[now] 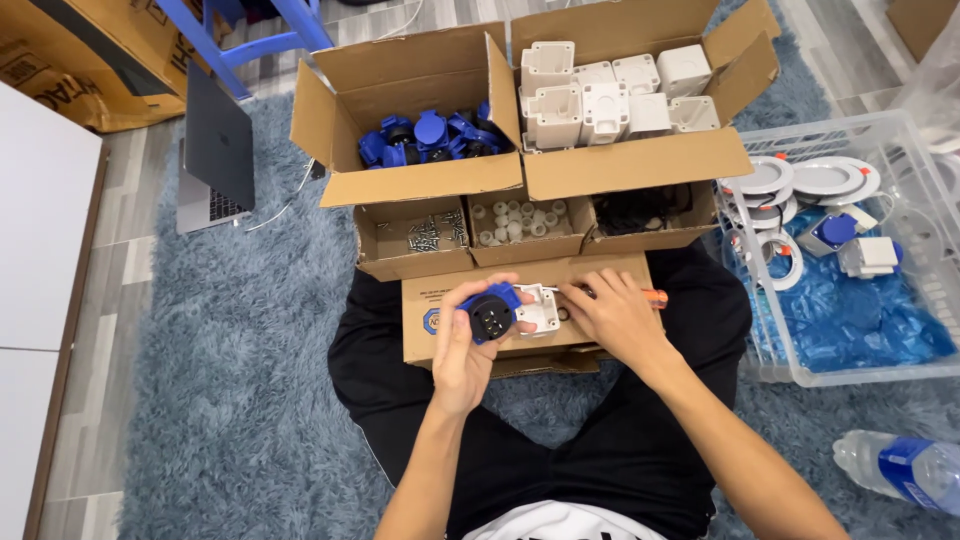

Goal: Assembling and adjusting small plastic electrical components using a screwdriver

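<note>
Left hand (462, 352) gripping blue socket (491, 312), right hand (618, 318) (screwdriver (652, 297)) beside

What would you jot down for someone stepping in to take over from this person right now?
Left hand: grips a blue socket mated to a white housing, held over a small cardboard box on the lap.
Right hand: holds an orange-handled screwdriver, tip at the housing.
Supplies: blue sockets in the open left box, white housings in the right box, screws in the small tray.
Done: a few assembled units lie in the clear bin.
Left: this unit looks unfinished; many parts remain.
</note>
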